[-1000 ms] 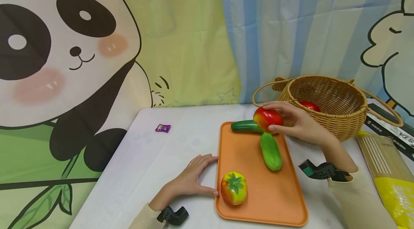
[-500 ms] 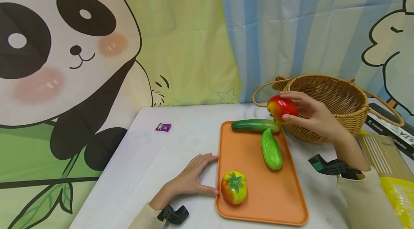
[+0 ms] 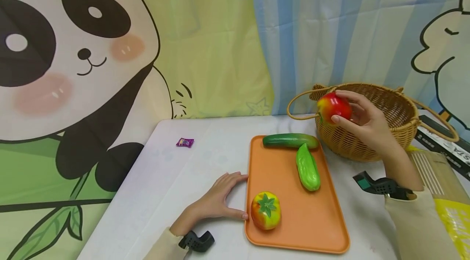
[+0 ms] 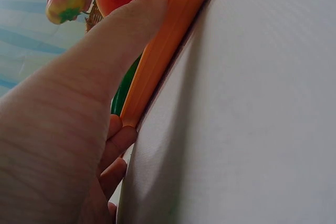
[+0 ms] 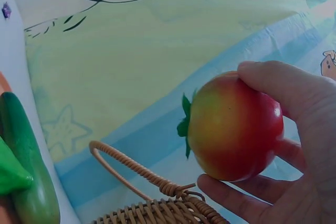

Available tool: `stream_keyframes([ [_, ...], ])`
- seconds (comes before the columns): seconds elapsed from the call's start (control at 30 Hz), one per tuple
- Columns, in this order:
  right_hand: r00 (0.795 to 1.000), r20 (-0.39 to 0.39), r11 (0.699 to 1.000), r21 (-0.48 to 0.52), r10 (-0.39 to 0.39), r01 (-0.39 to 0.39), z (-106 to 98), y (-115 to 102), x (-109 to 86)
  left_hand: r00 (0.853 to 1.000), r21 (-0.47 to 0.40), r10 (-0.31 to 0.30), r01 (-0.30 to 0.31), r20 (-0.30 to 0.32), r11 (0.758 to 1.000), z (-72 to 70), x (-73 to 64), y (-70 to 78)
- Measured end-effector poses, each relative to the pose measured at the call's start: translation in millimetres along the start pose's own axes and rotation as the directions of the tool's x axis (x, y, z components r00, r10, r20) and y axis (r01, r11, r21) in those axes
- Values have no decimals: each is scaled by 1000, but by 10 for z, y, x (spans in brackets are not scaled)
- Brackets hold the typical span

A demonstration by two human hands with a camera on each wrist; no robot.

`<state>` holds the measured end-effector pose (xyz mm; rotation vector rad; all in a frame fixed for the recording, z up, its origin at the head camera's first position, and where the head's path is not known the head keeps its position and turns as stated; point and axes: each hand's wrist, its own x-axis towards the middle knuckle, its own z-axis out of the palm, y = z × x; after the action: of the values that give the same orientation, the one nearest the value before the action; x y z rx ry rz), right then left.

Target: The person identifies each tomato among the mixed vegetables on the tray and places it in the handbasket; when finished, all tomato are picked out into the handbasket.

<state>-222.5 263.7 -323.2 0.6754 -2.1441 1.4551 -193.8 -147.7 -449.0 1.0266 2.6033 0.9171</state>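
Note:
My right hand pinches a red and yellow tomato with green leaves between thumb and fingers. It is held up by the left rim of the wicker basket. In the right wrist view the leaves of that tomato point left, away from the palm. My left hand touches the left edge of the orange tray with thumb and fingertips spread. On the tray lie a yellow-red tomato near the thumb, a dark green cucumber and a light green long vegetable.
The basket's looped handle sticks out to the left. Right of the tray lie a yellow and clear packet of noodles and a black and white box. A purple wrapped candy is at the table's far left. Printed curtains hang behind.
My right hand has lifted the tomato up and to the right, from above the cucumber to the basket's rim. The red thing seen earlier inside the basket is hidden now. My left hand stays put.

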Motion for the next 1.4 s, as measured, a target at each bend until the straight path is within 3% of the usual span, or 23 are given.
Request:
stream_keyframes([
  [0.23,993,-105,996,-71,54,-61,-45,24,1,1000,-5,-21,21,14,1000,-13,0,13],
  [0.57,980,-173,991,-75,97,-111,-150,84,-2,1000,-15,-23,23,17,1000,-17,-2,10],
  [0.9,974,-208,981,-151,86,-119,-215,131,-24,1000,-12,-19,19,13,1000,-14,3,19],
  [1.4,955,-168,918,-279,243,-283,-332,213,-39,1000,-23,-24,25,17,999,-10,-5,17],
])
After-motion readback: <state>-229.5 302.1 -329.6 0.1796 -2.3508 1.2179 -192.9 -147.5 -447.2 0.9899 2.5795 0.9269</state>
